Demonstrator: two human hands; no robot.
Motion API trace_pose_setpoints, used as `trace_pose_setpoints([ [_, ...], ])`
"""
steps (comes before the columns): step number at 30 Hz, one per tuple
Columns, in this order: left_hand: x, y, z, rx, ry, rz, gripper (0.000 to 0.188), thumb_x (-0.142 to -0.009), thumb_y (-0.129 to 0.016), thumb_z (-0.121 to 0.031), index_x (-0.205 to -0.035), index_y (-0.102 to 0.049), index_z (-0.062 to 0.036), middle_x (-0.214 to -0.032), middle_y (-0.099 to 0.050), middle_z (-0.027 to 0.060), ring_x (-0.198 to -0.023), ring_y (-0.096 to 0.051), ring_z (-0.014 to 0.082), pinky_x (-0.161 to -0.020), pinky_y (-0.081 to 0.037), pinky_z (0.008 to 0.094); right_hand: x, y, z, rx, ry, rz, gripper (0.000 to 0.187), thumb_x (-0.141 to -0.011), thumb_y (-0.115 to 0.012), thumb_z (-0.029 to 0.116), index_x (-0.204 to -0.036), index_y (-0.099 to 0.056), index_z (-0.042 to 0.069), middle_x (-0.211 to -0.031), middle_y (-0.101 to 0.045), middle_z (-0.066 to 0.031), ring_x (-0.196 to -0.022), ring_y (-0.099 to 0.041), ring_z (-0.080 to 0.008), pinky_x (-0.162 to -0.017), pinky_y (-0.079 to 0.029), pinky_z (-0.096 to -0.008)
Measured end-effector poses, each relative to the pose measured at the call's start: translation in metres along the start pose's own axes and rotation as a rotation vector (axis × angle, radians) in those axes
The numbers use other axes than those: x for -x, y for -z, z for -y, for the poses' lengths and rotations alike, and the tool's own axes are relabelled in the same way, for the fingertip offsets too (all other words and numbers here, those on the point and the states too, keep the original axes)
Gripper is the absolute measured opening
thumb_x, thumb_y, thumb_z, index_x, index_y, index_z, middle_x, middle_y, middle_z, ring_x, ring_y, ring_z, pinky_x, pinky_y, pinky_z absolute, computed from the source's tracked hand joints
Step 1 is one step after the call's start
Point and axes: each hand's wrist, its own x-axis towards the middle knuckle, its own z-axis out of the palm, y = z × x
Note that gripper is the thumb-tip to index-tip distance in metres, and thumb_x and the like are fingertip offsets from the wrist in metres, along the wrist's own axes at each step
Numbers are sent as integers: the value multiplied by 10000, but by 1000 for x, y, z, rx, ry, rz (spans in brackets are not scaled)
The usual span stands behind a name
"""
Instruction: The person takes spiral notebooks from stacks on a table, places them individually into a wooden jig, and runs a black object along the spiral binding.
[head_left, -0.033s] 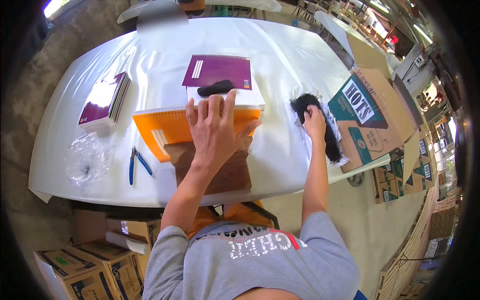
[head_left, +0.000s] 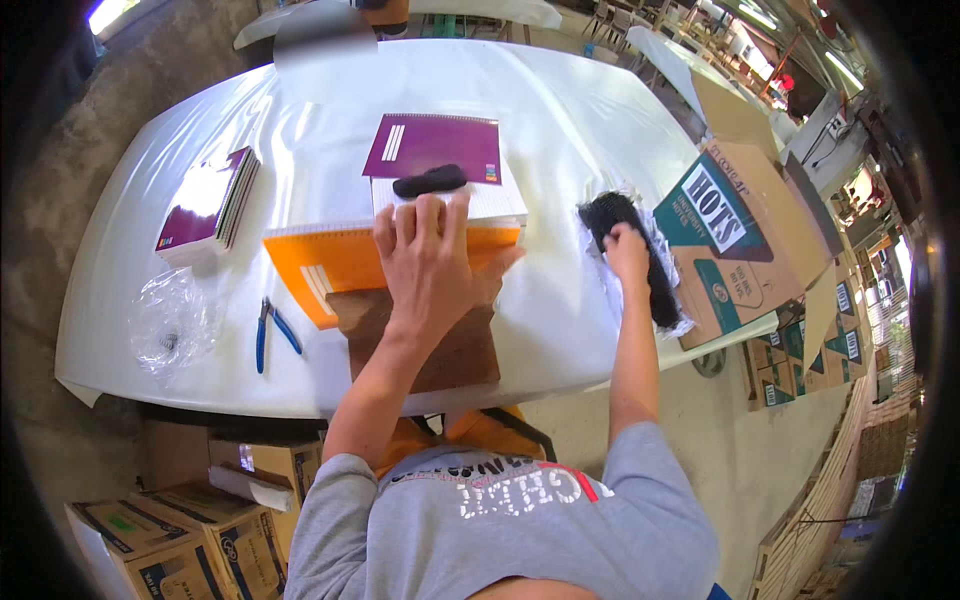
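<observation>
My left hand (head_left: 428, 255) lies over an orange-covered notebook (head_left: 310, 270), fingers spread and bent over its punched upper edge, thumb out to the right. The orange cover slopes toward me against a brown wooden block (head_left: 440, 355). Behind it, a purple-covered notebook (head_left: 440, 145) lies on white pages, with a soft black elongated object (head_left: 428, 181) across them, its kind unclear. On the right, the closed fingers of my right hand (head_left: 627, 255) pinch at a bundle of black spiral binding coils (head_left: 660, 290) on crinkled clear plastic. Those fingertips are partly hidden.
Left on the white-covered table (head_left: 560, 110) are a stack of purple spiral notebooks (head_left: 205, 205), a crumpled clear plastic bag (head_left: 175, 320) and blue-handled pliers (head_left: 275, 330). An open cardboard box (head_left: 740, 250) stands at the right edge. More cartons (head_left: 190, 530) sit at lower left.
</observation>
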Motion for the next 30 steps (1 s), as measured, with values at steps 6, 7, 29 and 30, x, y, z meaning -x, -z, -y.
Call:
trace_pose_setpoints([
  [6,4,-21,-5,-68,19,-179,463,-565,-735,-431,-743,-516,-63,-817,-462,72,-826,-457,239,-897,-278,437,-8,-36,-11,312,168,95,276,-743,-642,216,-914,-547,21,-929,-581,-179,-880,-602,-346,-760,-499,-433],
  [7,4,-22,-5,-43,12,-188,454,-569,-734,-425,-735,-515,-63,-821,-466,73,-824,-457,238,-905,-277,431,-10,-33,-8,345,190,146,274,-743,-636,201,-912,-544,5,-931,-588,-195,-882,-608,-347,-759,-504,-431],
  [29,14,-27,-3,-68,-108,-264,397,-608,-729,-459,-661,-485,-150,-705,-446,4,-726,-438,183,-737,-304,343,34,128,88,-228,696,-49,366,-833,-502,59,-1187,-540,144,-866,-519,-139,-728,-553,-296,-621,-433,-377],
  [30,13,-27,-2,-58,-110,-259,397,-608,-729,-459,-661,-485,-150,-705,-446,4,-726,-438,183,-737,-304,343,41,130,94,-379,761,104,302,-835,-537,86,-1130,-583,129,-817,-523,-116,-702,-539,-250,-603,-419,-334],
])
